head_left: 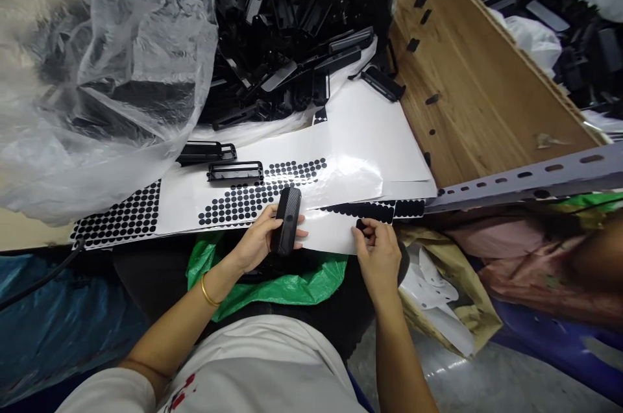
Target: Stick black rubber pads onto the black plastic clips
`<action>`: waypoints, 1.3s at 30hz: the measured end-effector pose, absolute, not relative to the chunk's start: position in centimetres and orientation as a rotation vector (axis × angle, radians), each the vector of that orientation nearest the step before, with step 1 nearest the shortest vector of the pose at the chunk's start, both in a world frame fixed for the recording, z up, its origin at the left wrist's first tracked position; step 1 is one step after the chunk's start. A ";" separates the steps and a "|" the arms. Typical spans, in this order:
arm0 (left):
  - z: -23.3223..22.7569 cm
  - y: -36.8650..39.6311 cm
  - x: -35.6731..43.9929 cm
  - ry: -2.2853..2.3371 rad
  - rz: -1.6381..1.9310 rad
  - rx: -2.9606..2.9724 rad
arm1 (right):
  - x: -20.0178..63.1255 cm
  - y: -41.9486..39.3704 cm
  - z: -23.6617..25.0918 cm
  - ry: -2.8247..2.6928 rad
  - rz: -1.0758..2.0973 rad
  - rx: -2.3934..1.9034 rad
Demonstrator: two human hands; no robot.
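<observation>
My left hand [257, 237] is closed round a long black plastic part [291, 221] with a textured face and a round spot in its middle. To its right, my right hand [378, 250] pinches a small black sticker [361, 225] between thumb and fingertips, over a white backing sheet [331, 237]. Sheets of round black stickers [238, 200] lie beyond my left hand. Two more black plastic parts rest on these sheets, one a hollow frame [235, 171], the other a similar part [207, 152] partly under clear plastic.
A large heap of black parts [292, 10] fills the back. Clear plastic bagging [146, 43] covers the left side. A wooden divider [467, 75] and perforated metal rail [535, 174] bound the right. A green bag [302, 289] lies at my lap, beside a brown bag [474, 289] holding white scraps.
</observation>
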State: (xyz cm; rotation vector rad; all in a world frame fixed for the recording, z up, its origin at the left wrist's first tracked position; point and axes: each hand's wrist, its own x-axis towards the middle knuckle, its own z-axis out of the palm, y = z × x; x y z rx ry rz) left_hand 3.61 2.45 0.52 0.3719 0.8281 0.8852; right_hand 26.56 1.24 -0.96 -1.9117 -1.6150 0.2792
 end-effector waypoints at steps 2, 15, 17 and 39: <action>0.6 2.4 3.5 0.811 0.879 0.394 | 26.3 1.5 -1.5 -1.603 0.283 -1.939; 0.1 2.2 3.4 0.808 0.860 0.411 | 22.8 1.8 2.9 -1.354 1.117 -1.589; 0.2 2.2 3.5 0.808 0.860 0.415 | 20.9 2.0 2.8 -1.210 1.353 -1.450; 0.6 1.8 3.1 0.875 0.902 0.450 | 16.5 2.2 0.6 -0.998 1.531 -1.378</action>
